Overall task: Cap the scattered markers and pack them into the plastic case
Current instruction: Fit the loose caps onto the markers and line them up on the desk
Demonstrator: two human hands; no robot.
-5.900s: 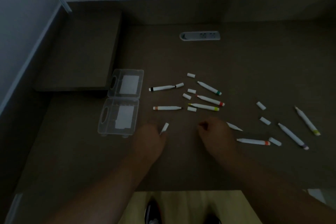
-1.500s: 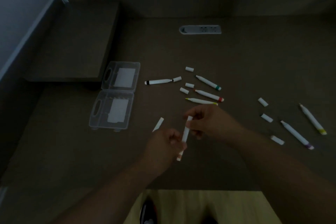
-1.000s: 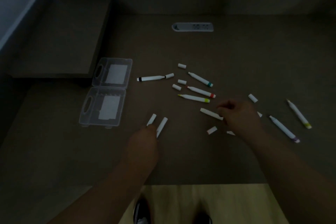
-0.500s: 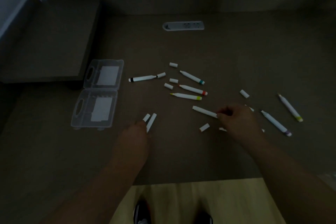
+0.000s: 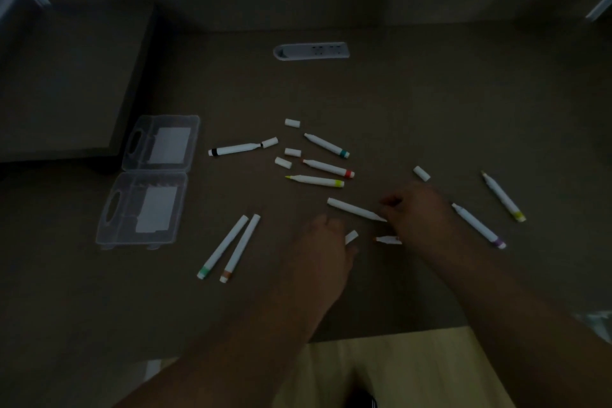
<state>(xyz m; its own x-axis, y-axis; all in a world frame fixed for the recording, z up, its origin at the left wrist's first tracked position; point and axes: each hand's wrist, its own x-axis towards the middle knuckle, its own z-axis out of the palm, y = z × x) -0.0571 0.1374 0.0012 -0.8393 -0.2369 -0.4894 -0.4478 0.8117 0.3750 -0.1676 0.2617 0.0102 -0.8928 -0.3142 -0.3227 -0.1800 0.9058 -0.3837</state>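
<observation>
The clear plastic case (image 5: 149,175) lies open at the left of the brown desk. Two capped markers (image 5: 228,247) lie side by side near it. My left hand (image 5: 326,248) has its fingertips at a loose white cap (image 5: 351,237); whether they pinch it is hidden. My right hand (image 5: 419,215) pinches the tip end of an uncapped white marker (image 5: 354,209) that lies on the desk. Another short marker end (image 5: 387,239) shows under that hand. Several uncapped markers, black (image 5: 236,148), green (image 5: 326,145), red (image 5: 328,168) and yellow (image 5: 314,180), lie further back with loose caps (image 5: 292,152).
Two more markers (image 5: 478,225) (image 5: 503,197) and a cap (image 5: 421,173) lie to the right. A power socket strip (image 5: 311,51) is set in the desk at the back. A raised block (image 5: 66,76) stands at the left. Light floor (image 5: 381,371) shows past the desk's front edge.
My left hand has left the two capped markers and moved right to the loose cap. My right hand stays at the end of the white marker. The camera has shifted a little.
</observation>
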